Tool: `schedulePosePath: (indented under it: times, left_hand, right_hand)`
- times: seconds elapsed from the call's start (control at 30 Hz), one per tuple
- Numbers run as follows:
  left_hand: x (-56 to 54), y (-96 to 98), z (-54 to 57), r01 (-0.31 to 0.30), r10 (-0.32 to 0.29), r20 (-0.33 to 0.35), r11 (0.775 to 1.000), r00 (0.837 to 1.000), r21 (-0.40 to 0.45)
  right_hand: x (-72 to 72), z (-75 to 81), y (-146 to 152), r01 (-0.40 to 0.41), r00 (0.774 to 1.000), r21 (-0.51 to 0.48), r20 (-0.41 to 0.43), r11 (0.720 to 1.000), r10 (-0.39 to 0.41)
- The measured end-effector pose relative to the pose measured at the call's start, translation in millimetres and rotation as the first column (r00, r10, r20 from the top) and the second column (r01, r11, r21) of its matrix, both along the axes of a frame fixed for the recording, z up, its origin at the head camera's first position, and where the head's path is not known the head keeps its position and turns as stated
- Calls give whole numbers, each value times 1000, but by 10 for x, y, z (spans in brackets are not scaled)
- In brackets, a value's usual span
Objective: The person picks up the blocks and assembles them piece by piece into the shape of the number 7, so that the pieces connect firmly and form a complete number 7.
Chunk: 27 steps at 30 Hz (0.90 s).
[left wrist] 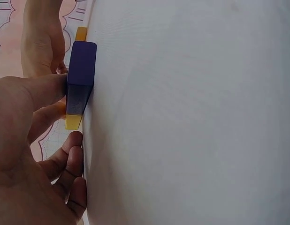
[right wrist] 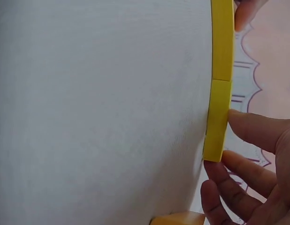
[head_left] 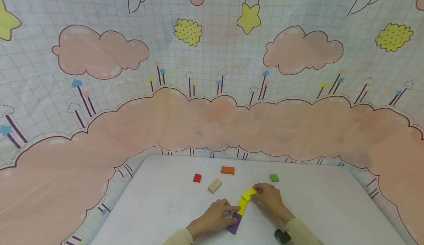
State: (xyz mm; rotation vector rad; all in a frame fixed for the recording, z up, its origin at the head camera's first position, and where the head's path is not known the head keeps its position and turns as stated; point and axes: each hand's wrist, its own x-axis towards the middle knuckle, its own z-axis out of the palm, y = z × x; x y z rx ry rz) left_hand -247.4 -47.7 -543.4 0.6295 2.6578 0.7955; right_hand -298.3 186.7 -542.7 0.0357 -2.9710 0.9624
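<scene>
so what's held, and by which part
The right hand pinches the farther yellow block by its far end; the left hand touches the purple block and nearer yellow block.

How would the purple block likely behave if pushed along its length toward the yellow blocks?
The purple block is probably rigid, given its crisp, straight edges. It would likely slide rather than roll, since its faces are flat. It may shove the adjoining yellow block, as the two appear lined up end to end.

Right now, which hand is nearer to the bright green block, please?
Right. The right hand is just below the bright green block in the head view, pinching a yellow block; the left hand is farther away, lower and to the left, touching the purple block.
</scene>
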Motion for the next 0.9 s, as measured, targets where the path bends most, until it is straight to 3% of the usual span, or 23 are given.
schedulePosePath:
  times: [0.9]
  left_hand:
    - [-23, -11, -28, 32, -33, -28, 998, 999, -53]
  right_hand:
    - [-7, 0, -31, -27, 999, -20, 16, 999, 27]
